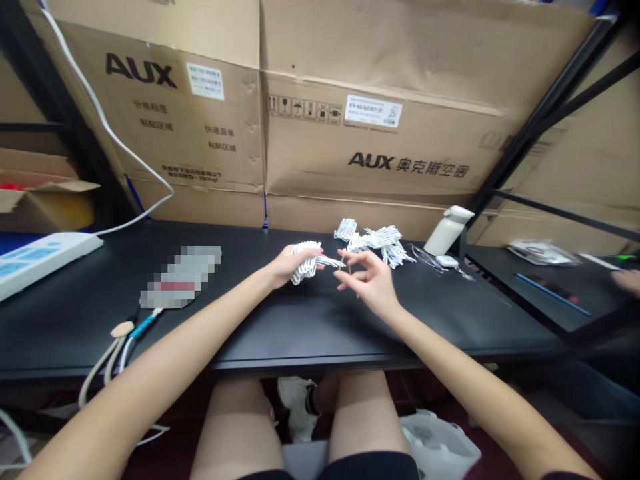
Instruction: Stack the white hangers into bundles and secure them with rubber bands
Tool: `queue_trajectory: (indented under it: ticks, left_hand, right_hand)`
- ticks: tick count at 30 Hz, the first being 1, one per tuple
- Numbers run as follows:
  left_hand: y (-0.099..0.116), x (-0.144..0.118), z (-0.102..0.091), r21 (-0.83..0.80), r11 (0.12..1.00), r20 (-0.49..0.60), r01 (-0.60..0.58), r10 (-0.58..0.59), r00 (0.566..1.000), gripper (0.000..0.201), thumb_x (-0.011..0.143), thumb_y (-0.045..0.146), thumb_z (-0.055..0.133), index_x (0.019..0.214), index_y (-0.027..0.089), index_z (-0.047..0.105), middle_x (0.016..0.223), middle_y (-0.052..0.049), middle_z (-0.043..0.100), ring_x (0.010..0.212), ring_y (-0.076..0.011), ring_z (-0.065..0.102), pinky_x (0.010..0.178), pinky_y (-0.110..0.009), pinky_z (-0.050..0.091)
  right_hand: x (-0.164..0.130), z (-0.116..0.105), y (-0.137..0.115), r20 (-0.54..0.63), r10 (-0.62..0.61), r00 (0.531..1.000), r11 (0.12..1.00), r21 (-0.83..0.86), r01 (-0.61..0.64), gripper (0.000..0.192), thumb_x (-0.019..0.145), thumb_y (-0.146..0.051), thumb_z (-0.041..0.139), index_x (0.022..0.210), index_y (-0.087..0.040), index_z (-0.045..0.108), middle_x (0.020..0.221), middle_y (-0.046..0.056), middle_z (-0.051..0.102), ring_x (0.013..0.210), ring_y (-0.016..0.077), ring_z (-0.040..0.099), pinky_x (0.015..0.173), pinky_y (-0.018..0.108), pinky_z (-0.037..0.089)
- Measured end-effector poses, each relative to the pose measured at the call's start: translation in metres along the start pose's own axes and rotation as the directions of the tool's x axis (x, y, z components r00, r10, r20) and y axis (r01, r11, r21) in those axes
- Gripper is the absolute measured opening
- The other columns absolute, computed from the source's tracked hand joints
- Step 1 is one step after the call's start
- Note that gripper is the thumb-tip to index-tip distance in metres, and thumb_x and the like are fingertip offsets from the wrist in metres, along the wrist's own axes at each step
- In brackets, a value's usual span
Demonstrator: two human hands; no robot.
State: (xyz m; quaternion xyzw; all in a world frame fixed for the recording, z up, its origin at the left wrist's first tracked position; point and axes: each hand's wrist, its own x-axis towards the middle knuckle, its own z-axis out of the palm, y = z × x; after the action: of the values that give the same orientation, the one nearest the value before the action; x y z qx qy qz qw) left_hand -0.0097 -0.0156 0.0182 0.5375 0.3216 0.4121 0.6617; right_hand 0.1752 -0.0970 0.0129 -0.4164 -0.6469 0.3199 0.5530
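My left hand (283, 267) is closed round a bundle of thin white looped pieces (304, 268), perhaps coiled cables; their exact kind is too small to tell. The bundle's narrow ends point right, towards my right hand (375, 283). Between the thumb and fingers of that hand, a thin yellowish rubber band (342, 257) is stretched at the tips of the bundle. Both hands are above the black table (300, 327). Just behind them lies a heap of similar white bundles (386, 240).
A white bottle (447, 231) and a small white case (447, 262) stand at the back right. On the left are a blurred-out device (185, 277) with a cord and a power strip (45, 260). Cardboard (310, 147) walls the back. Another person's hand (627, 281) shows far right.
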Motion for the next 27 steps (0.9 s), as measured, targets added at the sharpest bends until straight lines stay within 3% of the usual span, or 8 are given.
queue_trajectory:
  ticks: [3,5,8,14,17,21,24,27]
  left_hand:
    - [0.002,-0.003,0.003,-0.044,0.999,0.078,-0.004,0.007,0.997,0.037,0.062,0.032,0.078,0.090,0.009,0.070,0.081,-0.011,0.072,0.065,-0.0168,0.067,0.062,-0.025,0.052]
    - [0.002,-0.005,0.005,-0.051,0.999,0.064,-0.018,0.022,0.998,0.034,0.062,0.031,0.077,0.088,0.010,0.069,0.073,-0.007,0.070,0.062,-0.0157,0.065,0.058,-0.024,0.051]
    - [0.002,-0.004,0.004,-0.066,0.996,0.018,-0.060,0.061,0.998,0.032,0.063,0.031,0.076,0.086,0.010,0.068,0.074,-0.006,0.069,0.063,-0.0145,0.064,0.059,-0.023,0.050]
    - [0.000,0.004,-0.001,-0.082,0.990,-0.140,-0.118,0.105,0.985,0.042,0.058,0.033,0.078,0.091,0.009,0.067,0.074,-0.005,0.069,0.063,-0.0141,0.063,0.058,-0.023,0.049]
    - [0.000,0.006,-0.003,-0.084,0.985,-0.244,-0.148,0.123,0.962,0.039,0.058,0.032,0.078,0.088,0.009,0.067,0.067,-0.002,0.066,0.056,-0.0111,0.060,0.053,-0.021,0.046]
    - [0.001,0.007,-0.005,-0.099,0.985,-0.325,-0.139,0.100,0.940,0.029,0.061,0.029,0.077,0.080,0.009,0.066,0.063,-0.003,0.066,0.057,-0.0127,0.062,0.055,-0.022,0.049]
    - [0.002,0.008,-0.005,-0.120,0.985,-0.318,-0.121,0.078,0.945,0.027,0.063,0.027,0.075,0.081,0.009,0.065,0.069,-0.007,0.070,0.065,-0.0172,0.067,0.062,-0.026,0.053]
    - [0.003,0.009,-0.005,-0.113,0.985,-0.347,-0.131,0.084,0.934,0.026,0.064,0.025,0.075,0.082,0.009,0.065,0.068,-0.007,0.070,0.063,-0.0169,0.068,0.058,-0.024,0.052]
  right_hand:
    - [0.007,0.011,-0.003,0.065,-0.156,0.986,0.974,-0.154,0.164,0.033,0.069,-0.036,0.073,0.093,-0.020,0.058,0.120,0.011,0.060,0.069,0.0155,0.067,0.053,0.026,0.052]
    - [0.016,0.018,-0.003,0.064,-0.237,0.969,0.950,-0.193,0.246,0.032,0.070,-0.036,0.072,0.095,-0.020,0.059,0.112,0.010,0.061,0.084,0.0194,0.065,0.057,0.026,0.053]
    - [0.030,0.026,0.002,0.027,-0.236,0.971,0.951,-0.197,0.237,0.032,0.068,-0.036,0.073,0.092,-0.020,0.058,0.103,0.008,0.063,0.081,0.0179,0.063,0.060,0.027,0.053]
    - [0.042,0.041,0.022,0.056,0.136,0.989,0.983,0.119,-0.142,0.042,0.062,-0.044,0.076,0.080,-0.020,0.047,0.067,-0.003,0.060,0.051,0.0124,0.060,0.039,0.020,0.044]
    - [0.034,0.046,0.022,0.218,0.319,0.922,0.870,0.319,-0.376,0.038,0.067,-0.049,0.070,0.079,-0.019,0.048,0.067,-0.002,0.061,0.052,0.0123,0.062,0.037,0.018,0.043]
    - [0.024,0.045,0.018,0.382,0.379,0.843,0.746,0.413,-0.522,0.029,0.069,-0.039,0.071,0.082,-0.018,0.057,0.082,0.005,0.068,0.066,0.0139,0.067,0.041,0.016,0.045]
    - [0.023,0.042,0.020,0.280,0.444,0.851,0.731,0.436,-0.525,0.024,0.063,-0.030,0.075,0.077,-0.016,0.062,0.095,0.009,0.069,0.075,0.0155,0.068,0.039,0.013,0.041]
    - [0.024,0.042,0.023,0.130,0.491,0.861,0.739,0.461,-0.491,0.024,0.062,-0.029,0.075,0.076,-0.016,0.062,0.088,0.007,0.067,0.079,0.0173,0.068,0.041,0.014,0.042]
